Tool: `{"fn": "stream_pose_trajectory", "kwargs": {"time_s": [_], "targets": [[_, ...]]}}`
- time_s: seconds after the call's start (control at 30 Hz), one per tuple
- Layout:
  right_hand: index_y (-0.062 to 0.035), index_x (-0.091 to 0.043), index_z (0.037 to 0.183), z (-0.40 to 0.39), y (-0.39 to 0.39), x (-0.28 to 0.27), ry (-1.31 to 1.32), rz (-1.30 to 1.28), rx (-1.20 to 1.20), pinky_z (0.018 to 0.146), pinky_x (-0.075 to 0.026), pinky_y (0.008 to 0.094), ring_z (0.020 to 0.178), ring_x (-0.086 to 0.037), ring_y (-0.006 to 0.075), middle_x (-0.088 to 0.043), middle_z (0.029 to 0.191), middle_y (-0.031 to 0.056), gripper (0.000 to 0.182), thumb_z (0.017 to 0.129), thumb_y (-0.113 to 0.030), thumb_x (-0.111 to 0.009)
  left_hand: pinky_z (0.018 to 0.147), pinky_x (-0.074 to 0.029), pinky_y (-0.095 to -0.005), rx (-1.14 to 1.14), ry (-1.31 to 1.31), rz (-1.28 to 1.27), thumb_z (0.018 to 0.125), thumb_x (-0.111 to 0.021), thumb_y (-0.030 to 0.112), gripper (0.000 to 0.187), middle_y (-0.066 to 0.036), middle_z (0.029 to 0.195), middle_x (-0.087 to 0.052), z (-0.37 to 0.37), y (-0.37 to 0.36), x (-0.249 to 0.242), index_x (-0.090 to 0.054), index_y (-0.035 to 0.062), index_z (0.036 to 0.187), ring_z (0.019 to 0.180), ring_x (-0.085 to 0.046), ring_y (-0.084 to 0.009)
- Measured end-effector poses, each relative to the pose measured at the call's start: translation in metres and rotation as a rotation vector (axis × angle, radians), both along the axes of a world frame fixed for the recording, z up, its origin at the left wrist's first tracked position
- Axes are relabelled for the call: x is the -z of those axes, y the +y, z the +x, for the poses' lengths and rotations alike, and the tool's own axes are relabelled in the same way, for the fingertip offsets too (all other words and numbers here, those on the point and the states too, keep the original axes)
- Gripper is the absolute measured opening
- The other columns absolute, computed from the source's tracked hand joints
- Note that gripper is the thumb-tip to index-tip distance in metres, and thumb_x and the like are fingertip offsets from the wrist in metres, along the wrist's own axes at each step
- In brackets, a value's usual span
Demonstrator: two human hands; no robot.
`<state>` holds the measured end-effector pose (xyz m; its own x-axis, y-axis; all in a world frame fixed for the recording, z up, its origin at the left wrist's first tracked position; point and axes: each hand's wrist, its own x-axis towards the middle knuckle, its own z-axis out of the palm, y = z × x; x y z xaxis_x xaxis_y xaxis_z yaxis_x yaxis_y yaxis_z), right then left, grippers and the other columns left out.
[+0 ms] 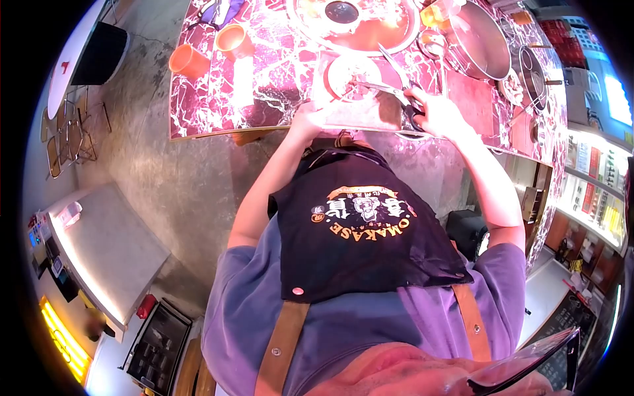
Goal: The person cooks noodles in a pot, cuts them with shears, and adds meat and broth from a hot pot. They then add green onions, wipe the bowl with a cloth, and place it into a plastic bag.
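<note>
A red marbled countertop (264, 99) is seen across the top of the frame, viewed from above past a black apron (360, 231) and a purple shirt. The right hand (439, 113), right of upper centre, is closed around the dark handles of a pair of scissors (389, 89), fingers curled through and over the loops; the blades are held nearly level, pointing left, their tips over a small white plate (350, 76). The plate rests on a pale board or tray at upper centre, just in front of a large round metal pan (389, 30) with a dark central burner. The left hand (309, 117) is laid at the near left edge of that board; whether its fingers are spread or pressed together cannot be told, as glare washes them out. What lies on the plate is too bright to be identified. Two orange cups (211, 51) are noted at upper left on the counter, well apart from the hands. A steel pot (482, 43) is set at upper right, with smaller strainers beside it.
</note>
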<state>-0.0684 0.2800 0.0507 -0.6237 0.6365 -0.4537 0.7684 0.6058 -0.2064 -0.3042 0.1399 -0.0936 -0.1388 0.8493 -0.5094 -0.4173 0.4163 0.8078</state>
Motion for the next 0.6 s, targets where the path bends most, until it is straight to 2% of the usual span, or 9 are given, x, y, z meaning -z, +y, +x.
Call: {"fn": "stream_pose_trajectory", "kwargs": {"time_s": [0.1, 0.17, 0.23, 0.27, 0.3, 0.37, 0.4, 0.47, 0.6], "targets": [[-0.0085, -0.053, 0.123, 0.021, 0.004, 0.019, 0.17, 0.001, -0.055, 0.083, -0.05, 0.0423, 0.092, -0.064, 0.0363, -0.065, 0.1, 0.0207, 0.05, 0.073, -0.007, -0.059, 0.057, -0.038, -0.0231, -0.025, 0.013, 0.024, 0.087, -0.063, 0.012, 0.016, 0.001, 0.072, -0.058, 0.0, -0.003, 0.014, -0.068, -0.0012, 0.094, 0.063, -0.048, -0.0065], [-0.0088, -0.055, 0.121, 0.023, 0.0, 0.002, 0.153, -0.01, -0.051, 0.085, -0.05, 0.0411, 0.094, -0.064, 0.0347, -0.066, 0.102, 0.0187, 0.049, 0.072, -0.005, -0.059, 0.059, -0.039, -0.0227, -0.05, -0.061, -0.033, 0.087, -0.062, 0.01, 0.017, 0.0, 0.076, -0.06, 0.001, -0.003, 0.01, -0.068, -0.0024, 0.097, 0.065, -0.05, -0.007], [-0.0123, -0.054, 0.124, 0.023, -0.003, -0.017, 0.08, -0.013, 0.01, 0.083, -0.05, 0.0417, 0.093, -0.064, 0.0345, -0.066, 0.101, 0.0185, 0.054, 0.071, -0.004, -0.06, 0.059, -0.039, -0.0225, -0.04, -0.027, -0.02, 0.087, -0.061, 0.009, 0.017, 0.0, 0.077, -0.061, -0.001, -0.004, 0.012, -0.068, -0.0025, 0.098, 0.065, -0.05, -0.0068], [-0.0125, -0.051, 0.124, 0.017, -0.005, -0.03, -0.02, -0.037, 0.053, 0.08, -0.05, 0.042, 0.089, -0.065, 0.035, -0.066, 0.093, 0.0187, 0.054, 0.071, -0.009, -0.062, 0.06, -0.039, -0.0223, -0.026, 0.007, -0.003, 0.087, -0.061, 0.009, 0.018, 0.0, 0.078, -0.061, -0.002, -0.004, 0.013, -0.068, -0.0025, 0.1, 0.065, -0.05, -0.0066], [-0.0125, -0.051, 0.124, 0.016, -0.005, -0.03, -0.021, -0.037, 0.057, 0.08, -0.05, 0.042, 0.089, -0.065, 0.035, -0.066, 0.093, 0.0187, 0.054, 0.071, -0.009, -0.062, 0.06, -0.039, -0.0223, -0.022, 0.006, -0.003, 0.087, -0.061, 0.009, 0.018, 0.0, 0.078, -0.061, -0.002, -0.005, 0.013, -0.068, -0.0025, 0.1, 0.065, -0.05, -0.0066], [-0.0131, -0.05, 0.123, 0.012, -0.003, -0.03, -0.096, -0.076, 0.094, 0.083, -0.05, 0.0415, 0.096, -0.064, 0.0339, -0.066, 0.1, 0.0179, 0.054, 0.072, -0.02, -0.065, 0.067, -0.046, -0.0259, -0.039, 0.011, 0.019, 0.09, -0.06, 0.011, 0.018, -0.006, 0.086, -0.066, -0.002, -0.005, 0.013, -0.067, -0.0033, 0.098, 0.075, -0.058, -0.0116], [-0.0129, -0.049, 0.124, 0.011, -0.002, -0.022, -0.087, -0.089, 0.082, 0.083, -0.05, 0.0419, 0.094, -0.064, 0.035, -0.067, 0.099, 0.0181, 0.055, 0.072, -0.022, -0.066, 0.067, -0.046, -0.0259, -0.033, 0.011, 0.023, 0.09, -0.06, 0.011, 0.018, -0.006, 0.086, -0.066, -0.001, -0.004, 0.014, -0.067, -0.0033, 0.098, 0.075, -0.058, -0.0116], [-0.012, -0.049, 0.124, 0.008, 0.0, -0.008, -0.043, -0.12, 0.082, 0.084, -0.05, 0.042, 0.094, -0.064, 0.0355, -0.066, 0.101, 0.0193, 0.056, 0.072, -0.023, -0.067, 0.059, -0.038, -0.0206, 0.033, 0.086, 0.014, 0.088, -0.061, 0.009, 0.018, 0.001, 0.077, -0.061, 0.0, -0.003, 0.015, -0.067, -0.0028, 0.101, 0.065, -0.048, -0.005], [-0.0123, -0.048, 0.125, 0.009, 0.001, 0.014, 0.017, -0.103, 0.063, 0.083, -0.049, 0.0411, 0.093, -0.064, 0.0345, -0.065, 0.099, 0.0197, 0.057, 0.071, -0.02, -0.067, 0.058, -0.037, -0.0197, 0.032, 0.146, 0.067, 0.088, -0.061, 0.009, 0.018, 0.002, 0.075, -0.06, -0.001, -0.003, 0.026, -0.067, -0.0026, 0.101, 0.064, -0.047, -0.0044]]}}
